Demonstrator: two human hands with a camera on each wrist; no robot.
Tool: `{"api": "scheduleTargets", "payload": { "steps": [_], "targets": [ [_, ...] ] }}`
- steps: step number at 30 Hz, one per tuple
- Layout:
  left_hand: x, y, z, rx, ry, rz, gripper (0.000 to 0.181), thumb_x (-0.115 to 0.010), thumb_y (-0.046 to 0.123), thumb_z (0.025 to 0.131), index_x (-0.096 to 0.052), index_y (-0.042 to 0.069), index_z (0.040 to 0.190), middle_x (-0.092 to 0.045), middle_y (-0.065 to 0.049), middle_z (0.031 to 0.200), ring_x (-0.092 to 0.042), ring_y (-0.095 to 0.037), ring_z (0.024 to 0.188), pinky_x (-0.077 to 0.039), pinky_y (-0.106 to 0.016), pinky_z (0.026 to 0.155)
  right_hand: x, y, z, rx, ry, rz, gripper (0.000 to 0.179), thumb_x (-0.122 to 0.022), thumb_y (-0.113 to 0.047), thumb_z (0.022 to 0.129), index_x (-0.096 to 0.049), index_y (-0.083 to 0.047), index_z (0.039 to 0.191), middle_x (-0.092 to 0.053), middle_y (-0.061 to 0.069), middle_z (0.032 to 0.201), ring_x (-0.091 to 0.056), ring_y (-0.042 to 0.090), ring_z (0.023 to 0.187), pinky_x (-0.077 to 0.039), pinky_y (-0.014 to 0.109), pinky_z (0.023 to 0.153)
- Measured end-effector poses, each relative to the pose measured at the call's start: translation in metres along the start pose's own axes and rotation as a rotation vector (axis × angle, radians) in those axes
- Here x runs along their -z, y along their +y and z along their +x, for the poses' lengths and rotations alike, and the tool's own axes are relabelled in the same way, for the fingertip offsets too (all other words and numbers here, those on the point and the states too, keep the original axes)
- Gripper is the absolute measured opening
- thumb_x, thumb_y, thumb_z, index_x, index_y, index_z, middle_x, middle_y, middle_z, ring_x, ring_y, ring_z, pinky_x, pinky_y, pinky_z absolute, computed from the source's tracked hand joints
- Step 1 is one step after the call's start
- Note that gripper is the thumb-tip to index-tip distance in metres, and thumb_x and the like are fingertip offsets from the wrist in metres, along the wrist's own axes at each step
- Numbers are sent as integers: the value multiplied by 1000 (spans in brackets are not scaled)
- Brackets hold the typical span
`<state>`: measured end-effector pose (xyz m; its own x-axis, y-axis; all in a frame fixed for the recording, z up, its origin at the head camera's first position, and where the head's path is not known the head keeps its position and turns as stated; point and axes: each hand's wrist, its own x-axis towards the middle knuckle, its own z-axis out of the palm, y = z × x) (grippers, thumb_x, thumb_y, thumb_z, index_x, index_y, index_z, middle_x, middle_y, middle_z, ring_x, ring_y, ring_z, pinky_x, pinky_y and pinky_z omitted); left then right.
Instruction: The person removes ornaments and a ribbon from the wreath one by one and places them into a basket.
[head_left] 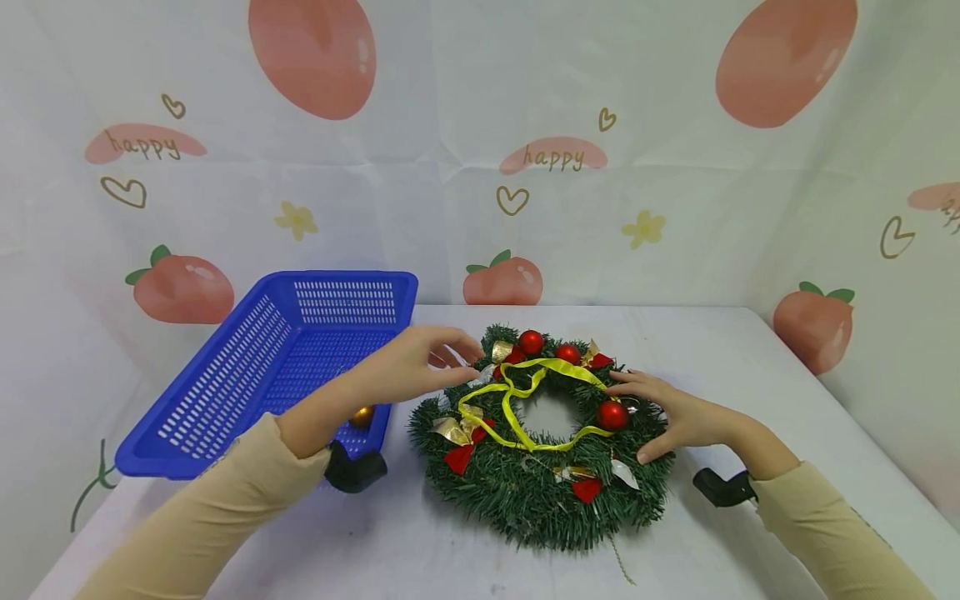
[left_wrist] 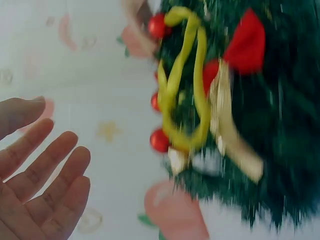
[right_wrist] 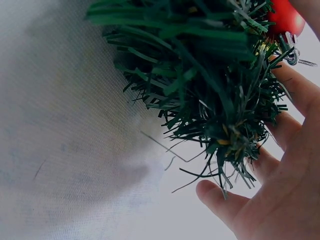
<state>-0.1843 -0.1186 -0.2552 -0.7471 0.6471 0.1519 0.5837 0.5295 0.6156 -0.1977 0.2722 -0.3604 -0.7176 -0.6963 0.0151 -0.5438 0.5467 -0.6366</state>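
The wreath (head_left: pixel 551 504) lay on the white table (head_left: pixel 420 546), just right of the frame's centre, with a yellow ribbon (head_left: pixel 567 367) looped loosely over its top and around its hole. Red balls (head_left: pixel 612 415) sat along its upper and right parts, and red and gold bows (head_left: pixel 459 458) at its left. At the wreath's upper left, the left hand (head_left: pixel 408 367) was loose and held nothing; in the left wrist view its fingers stood extended, apart from the greenery. The right hand (head_left: pixel 686 421) was at the wreath's right edge, fingers extended along the greenery and thumb spread away, without a closed grip. At left stood a blue basket (head_left: pixel 345 277), a gold ball (head_left: pixel 362 417) inside its right side. A fruit-printed cloth (head_left: pixel 450 100) filled the upper frame.
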Motion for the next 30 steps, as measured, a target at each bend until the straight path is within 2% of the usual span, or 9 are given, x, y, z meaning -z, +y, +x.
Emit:
{"api": "scheduleTargets", "payload": {
  "steps": [5,8,9,12,13,16,20,24,30],
  "targets": [
    [-24,15,12,-77,-69,-32,23,-63,18,89,-64,8,110,-68,-6,102,-66,-12,86,-54,-25,82,0,-1,0,3,3,-2,81,-81,-26,70,-40,-13,140,-18,26,151,1,-18,135,-17,80,92],
    [-39,22,20,-78,-110,-53,24,-63,18,89,-63,9,112,-68,-5,105,-66,-11,87,-53,-22,81,0,-2,0,0,4,-5,81,-81,-26,70,-41,-12,139,-19,26,151,-1,0,144,-18,80,93],
    [-43,24,23,-76,-124,-64,25,-63,18,89,-63,9,112,-68,-5,106,-66,-12,88,-53,-21,82,0,-2,0,-2,4,-7,81,-81,-26,70,-41,-12,139,-19,26,151,-3,14,146,-18,80,93],
    [-56,28,30,-67,-156,-99,26,-62,19,89,-62,10,114,-66,-5,107,-67,-12,89,-51,-18,82,0,-3,1,-14,1,-4,81,-81,-26,70,-41,-11,139,-19,26,151,-7,49,138,-18,80,93],
    [-60,29,33,-72,-164,-106,26,-62,19,90,-62,10,114,-66,-6,107,-67,-13,89,-51,-17,81,0,-3,1,-17,0,-2,81,-81,-26,70,-41,-11,139,-19,26,151,-7,52,136,-18,80,92],
    [-73,28,41,-85,-188,-124,27,-61,19,90,-60,8,116,-65,-9,110,-67,-16,91,-50,-16,81,0,-4,2,-22,-4,-2,81,-81,-25,70,-41,-10,139,-18,27,150,-7,57,133,-17,81,91],
    [-88,26,52,-102,-178,-136,28,-61,18,90,-60,6,116,-65,-10,110,-66,-19,92,-50,-15,80,0,-4,2,-21,-7,-3,81,-81,-25,70,-41,-9,139,-18,28,150,-7,58,134,-17,81,91],
    [-99,24,63,-87,-148,-138,30,-63,19,90,-61,5,116,-66,-9,106,-67,-18,88,-50,-14,78,0,-4,2,-24,-8,-1,81,-81,-25,70,-41,-9,139,-18,28,150,-7,58,134,-17,81,91],
    [-113,25,76,-28,-156,-148,36,-63,20,90,-58,5,122,-63,-14,115,-67,-21,90,-51,-14,74,0,-3,1,-23,-7,3,81,-81,-25,71,-40,-12,140,-19,28,150,-6,58,134,-17,81,90]
  ]
}}
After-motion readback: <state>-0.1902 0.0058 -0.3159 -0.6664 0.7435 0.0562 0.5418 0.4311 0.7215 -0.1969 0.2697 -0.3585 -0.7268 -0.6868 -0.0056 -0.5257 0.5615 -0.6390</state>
